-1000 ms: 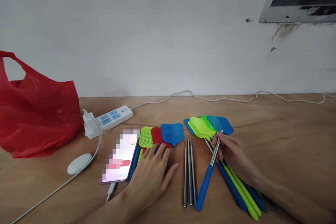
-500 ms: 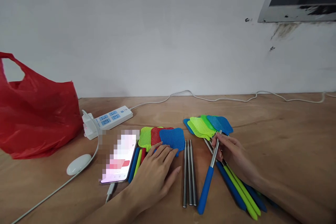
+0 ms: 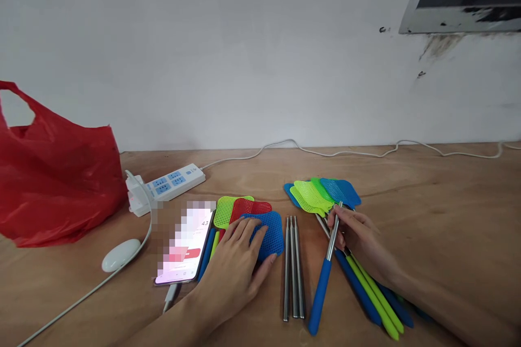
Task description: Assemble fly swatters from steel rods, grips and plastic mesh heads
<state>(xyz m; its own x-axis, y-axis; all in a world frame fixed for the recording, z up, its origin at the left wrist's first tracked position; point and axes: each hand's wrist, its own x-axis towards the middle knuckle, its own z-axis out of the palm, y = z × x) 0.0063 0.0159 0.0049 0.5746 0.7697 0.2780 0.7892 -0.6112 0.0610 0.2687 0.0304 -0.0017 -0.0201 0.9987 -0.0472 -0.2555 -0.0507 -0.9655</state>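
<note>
My left hand (image 3: 240,257) lies over a blue mesh fly swatter head (image 3: 269,233), fingers curled across its upper left part and thumb at its lower right edge. Beneath and behind that are a red swatter head (image 3: 252,206) and a yellow-green one (image 3: 228,211). Between thumb and fingers, my right hand (image 3: 354,230) pinches the upper end of a metal rod with a blue handle (image 3: 320,298), tilted and with no head on it. Several metal rods (image 3: 293,271) lie between my hands. Assembled swatters (image 3: 311,197) in blue and green are stacked under my right hand.
Left of my left hand lie blue, yellow-green and red handles (image 3: 207,252) beside a lit phone (image 3: 188,249) on a charging cable. Further left are a white mouse-shaped object (image 3: 121,255), a power strip (image 3: 175,181) and a red plastic bag (image 3: 61,173). A white cord (image 3: 337,154) runs along the wall.
The blue swatter head has slid toward me under my left hand, uncovering more of the red one. My right hand has hardly moved and keeps the blue-handled rod.
</note>
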